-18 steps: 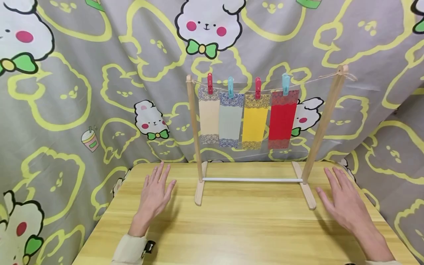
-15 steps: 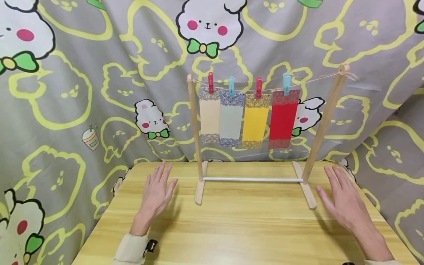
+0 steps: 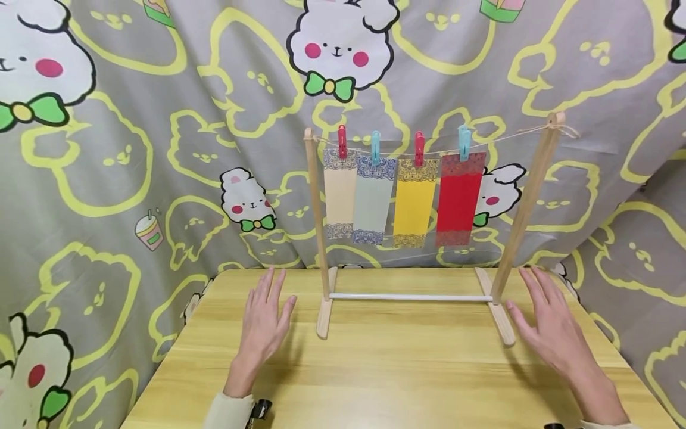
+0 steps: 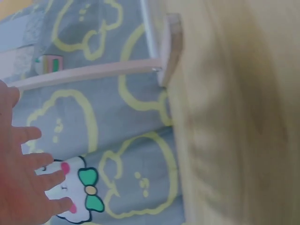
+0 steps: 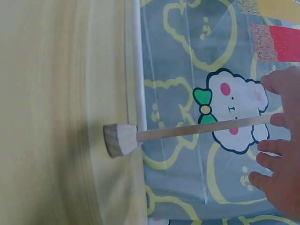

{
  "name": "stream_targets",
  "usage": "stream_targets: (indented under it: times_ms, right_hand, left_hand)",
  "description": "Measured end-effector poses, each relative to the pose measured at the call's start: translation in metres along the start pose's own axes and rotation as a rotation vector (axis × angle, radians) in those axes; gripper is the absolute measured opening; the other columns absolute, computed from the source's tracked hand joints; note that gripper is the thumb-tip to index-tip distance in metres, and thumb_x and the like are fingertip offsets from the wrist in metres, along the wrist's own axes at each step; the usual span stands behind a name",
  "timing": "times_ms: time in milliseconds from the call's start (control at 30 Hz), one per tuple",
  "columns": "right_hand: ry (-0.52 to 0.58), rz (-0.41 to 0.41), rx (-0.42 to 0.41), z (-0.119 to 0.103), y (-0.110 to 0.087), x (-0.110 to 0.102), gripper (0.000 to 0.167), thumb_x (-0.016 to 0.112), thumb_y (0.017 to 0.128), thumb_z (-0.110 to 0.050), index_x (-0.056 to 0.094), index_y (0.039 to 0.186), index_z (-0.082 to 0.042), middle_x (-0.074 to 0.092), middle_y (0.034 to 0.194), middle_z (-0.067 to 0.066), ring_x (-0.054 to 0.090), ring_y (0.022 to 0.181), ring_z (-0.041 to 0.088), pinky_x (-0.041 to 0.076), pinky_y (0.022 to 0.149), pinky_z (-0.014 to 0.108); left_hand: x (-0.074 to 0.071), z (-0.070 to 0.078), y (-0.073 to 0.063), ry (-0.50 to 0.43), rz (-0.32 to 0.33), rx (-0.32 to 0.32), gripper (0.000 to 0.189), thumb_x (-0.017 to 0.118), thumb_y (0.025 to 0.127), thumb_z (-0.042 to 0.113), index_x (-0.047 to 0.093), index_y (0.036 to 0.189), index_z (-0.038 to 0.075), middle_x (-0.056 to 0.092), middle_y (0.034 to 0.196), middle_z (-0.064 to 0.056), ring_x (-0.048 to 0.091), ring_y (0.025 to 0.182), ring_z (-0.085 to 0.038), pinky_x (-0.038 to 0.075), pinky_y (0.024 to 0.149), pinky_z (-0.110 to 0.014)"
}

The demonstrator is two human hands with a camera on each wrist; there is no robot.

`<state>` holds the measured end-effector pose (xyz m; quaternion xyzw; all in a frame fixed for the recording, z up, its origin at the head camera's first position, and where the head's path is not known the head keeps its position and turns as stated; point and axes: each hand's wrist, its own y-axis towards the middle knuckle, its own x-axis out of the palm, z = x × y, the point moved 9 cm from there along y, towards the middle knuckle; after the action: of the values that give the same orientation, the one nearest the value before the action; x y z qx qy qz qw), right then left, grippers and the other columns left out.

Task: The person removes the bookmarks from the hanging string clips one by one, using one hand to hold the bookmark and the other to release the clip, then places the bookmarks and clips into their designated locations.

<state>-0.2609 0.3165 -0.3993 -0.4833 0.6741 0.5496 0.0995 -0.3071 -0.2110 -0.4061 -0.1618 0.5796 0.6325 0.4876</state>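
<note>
A wooden stand with two posts, its right post (image 3: pixel 527 205) and left post (image 3: pixel 317 220), carries a string. From it hang a beige card (image 3: pixel 340 193), a pale grey-green card (image 3: pixel 372 202), a yellow card (image 3: pixel 414 202) and a red card (image 3: pixel 460 199), all with lace-patterned ends. Red clothespins (image 3: pixel 342 143) and light blue clothespins (image 3: pixel 376 148) pin them in alternation. My left hand (image 3: pixel 262 322), fingers extended, is left of the stand and apart from it, holding nothing. Beside the right foot (image 3: pixel 501 319) of the stand, my right hand (image 3: pixel 554 328) has its fingers extended, also holding nothing.
A white rod (image 3: pixel 409 297) joins the stand's feet low down. The stand is near the back of a wood-grain table (image 3: pixel 386 381). A grey curtain (image 3: pixel 187 149) with yellow outlines and cartoon animals hangs close behind and beside the table.
My left hand has shifted right, closer to the stand, and my right hand slightly left. The whole head view has moved a little lower in frame. The cards still hang in place.
</note>
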Motion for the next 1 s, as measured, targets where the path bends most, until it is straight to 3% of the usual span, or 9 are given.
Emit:
stream_targets:
  times_ms: [200, 467, 867, 1000]
  right_hand:
    - [0.026, 0.025, 0.007, -0.008, 0.004, -0.001, 0.078, 0.069, 0.095, -0.02, 0.03, 0.162, -0.014, 0.029, 0.163, 0.023, 0.027, 0.146, 0.05, 0.019, 0.117, 0.071]
    - [0.044, 0.063, 0.005, -0.018, 0.01, -0.005, 0.078, 0.072, 0.093, -0.018, 0.034, 0.161, -0.013, 0.034, 0.161, 0.02, 0.033, 0.141, 0.051, 0.023, 0.115, 0.072]
    - [0.065, 0.137, -0.033, -0.029, 0.012, -0.009, 0.075, 0.075, 0.09, -0.014, 0.04, 0.157, -0.008, 0.041, 0.155, 0.023, 0.036, 0.141, 0.047, 0.023, 0.121, 0.06]
    - [0.069, 0.165, -0.04, -0.032, 0.013, -0.012, 0.076, 0.075, 0.09, -0.014, 0.041, 0.157, -0.008, 0.042, 0.154, 0.024, 0.036, 0.143, 0.043, 0.021, 0.125, 0.046]
  left_hand:
    - [-0.014, 0.01, 0.006, -0.062, 0.102, 0.025, 0.058, 0.053, 0.106, 0.032, 0.04, 0.157, 0.008, 0.03, 0.165, -0.017, 0.032, 0.148, -0.042, 0.024, 0.117, -0.067]
    - [-0.019, 0.02, 0.013, -0.123, 0.145, 0.021, 0.058, 0.053, 0.106, 0.031, 0.039, 0.158, 0.01, 0.031, 0.165, -0.014, 0.034, 0.147, -0.039, 0.026, 0.118, -0.061]
    - [-0.028, 0.023, 0.014, -0.218, 0.192, -0.01, 0.057, 0.056, 0.106, 0.027, 0.039, 0.159, 0.013, 0.035, 0.164, -0.009, 0.038, 0.145, -0.036, 0.032, 0.114, -0.063]
    - [-0.03, 0.025, 0.016, -0.261, 0.209, 0.008, 0.056, 0.056, 0.105, 0.025, 0.041, 0.158, 0.013, 0.039, 0.161, -0.009, 0.039, 0.145, -0.033, 0.034, 0.114, -0.061]
